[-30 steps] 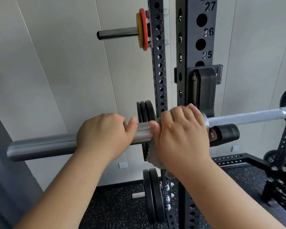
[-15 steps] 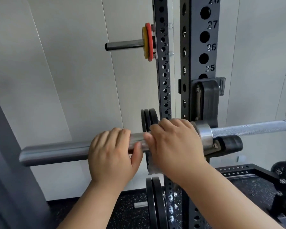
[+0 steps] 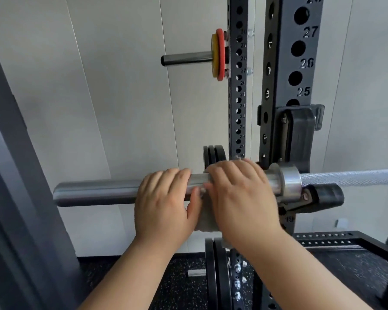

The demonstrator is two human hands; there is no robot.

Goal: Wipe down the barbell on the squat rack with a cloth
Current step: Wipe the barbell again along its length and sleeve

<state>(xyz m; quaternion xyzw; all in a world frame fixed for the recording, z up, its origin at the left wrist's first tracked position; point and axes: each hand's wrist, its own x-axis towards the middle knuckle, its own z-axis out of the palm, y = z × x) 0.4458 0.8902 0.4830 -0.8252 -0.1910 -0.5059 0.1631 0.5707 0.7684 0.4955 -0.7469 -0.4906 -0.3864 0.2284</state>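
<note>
The steel barbell (image 3: 99,191) lies level across the squat rack, its smooth sleeve pointing left and its knurled shaft (image 3: 349,177) running off to the right. My left hand (image 3: 166,204) grips the sleeve from the front, fingers curled over the top. Right beside it, my right hand (image 3: 240,195) wraps a pale grey cloth (image 3: 205,222) around the sleeve, just left of the bright collar (image 3: 289,183). Only a hanging corner of the cloth shows between my two hands.
The black rack upright (image 3: 298,63) with numbered holes carries the J-hook (image 3: 300,135) that holds the bar. A second upright (image 3: 238,97) behind has a storage peg (image 3: 186,59) with red and yellow plates. Black plates (image 3: 215,276) hang below. A dark post (image 3: 20,198) stands left.
The view has shifted so the bar sits lower and further right in frame. My right hand with the cloth has slid slightly left along the sleeve, exposing the collar; my left hand still grips the sleeve.
</note>
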